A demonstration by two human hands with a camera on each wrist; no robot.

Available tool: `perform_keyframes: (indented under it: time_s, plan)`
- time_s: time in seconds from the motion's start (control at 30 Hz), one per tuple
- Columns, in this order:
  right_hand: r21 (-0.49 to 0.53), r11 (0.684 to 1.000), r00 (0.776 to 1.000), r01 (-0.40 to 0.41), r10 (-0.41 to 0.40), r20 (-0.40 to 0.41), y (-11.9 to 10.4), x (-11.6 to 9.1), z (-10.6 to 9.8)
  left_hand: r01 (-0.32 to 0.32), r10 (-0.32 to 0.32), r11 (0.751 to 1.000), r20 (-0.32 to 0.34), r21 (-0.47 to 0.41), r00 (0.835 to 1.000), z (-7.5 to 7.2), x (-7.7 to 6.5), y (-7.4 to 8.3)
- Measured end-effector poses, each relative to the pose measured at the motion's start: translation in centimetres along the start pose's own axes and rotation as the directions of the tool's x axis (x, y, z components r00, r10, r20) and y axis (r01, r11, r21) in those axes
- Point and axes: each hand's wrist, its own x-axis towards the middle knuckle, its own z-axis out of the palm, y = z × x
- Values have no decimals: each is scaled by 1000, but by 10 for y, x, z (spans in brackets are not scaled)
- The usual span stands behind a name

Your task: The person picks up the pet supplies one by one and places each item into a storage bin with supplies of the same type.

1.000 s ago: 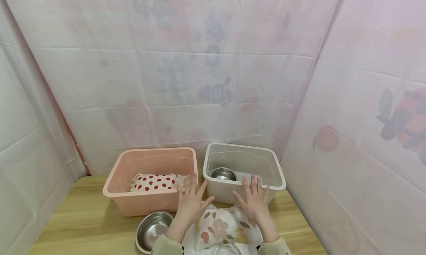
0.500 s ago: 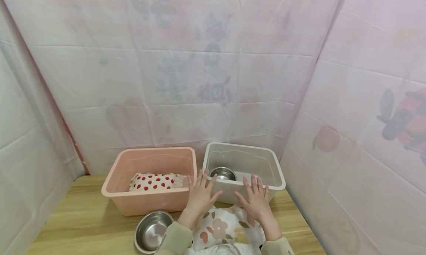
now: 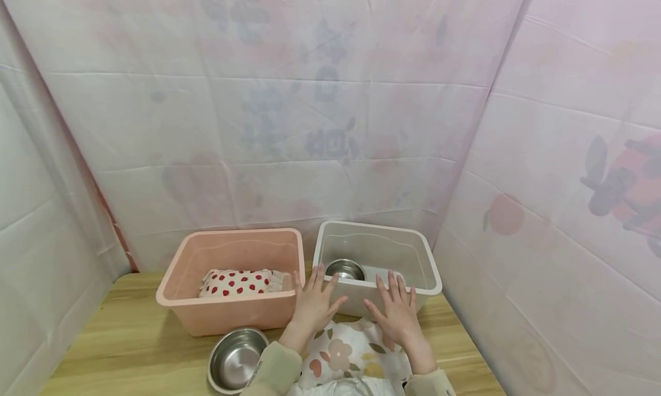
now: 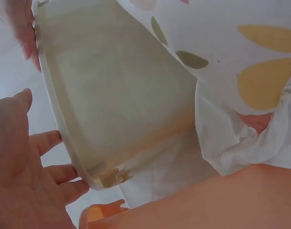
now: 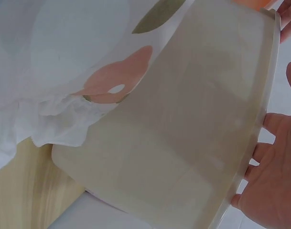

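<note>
Both hands rest with spread, straight fingers at the near rim of a pale grey plastic bin (image 3: 361, 298). My left hand (image 3: 312, 305) is at its left corner, close to the peach bin (image 3: 232, 315); in the left wrist view its fingertips (image 4: 52, 139) touch the rim. Farther right, my right hand (image 3: 397, 314) touches the same rim, seen also in the right wrist view. Inside the grey bin sits a small steel bowl (image 3: 347, 269). A white cushion with a floral print (image 3: 338, 353) lies in front of this bin, below the hands. Neither hand grips anything.
In the peach bin lies a white strawberry-print cushion (image 3: 240, 282) with ruffled ends. Another steel bowl (image 3: 237, 361) stands on the wooden table (image 3: 124, 350), left of my left forearm. Printed fabric walls (image 3: 289, 126) enclose the table at the back and sides.
My left hand has shifted right, from the peach bin's right corner to the grey bin's rim. My right hand has stayed at the rim. The bins and bowls have not moved.
</note>
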Motion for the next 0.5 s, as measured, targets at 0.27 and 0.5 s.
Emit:
perform_keyframes:
  time_s: [0.27, 0.5]
  plan:
    - [20, 998, 998, 54, -53, -38, 6, -2, 3, 4, -4, 1000, 9, 6, 1000, -3, -2, 2]
    - [56, 996, 997, 67, -65, -43, 10, -4, 4, -1, 1, 1000, 19, 13, 1000, -5, -7, 2]
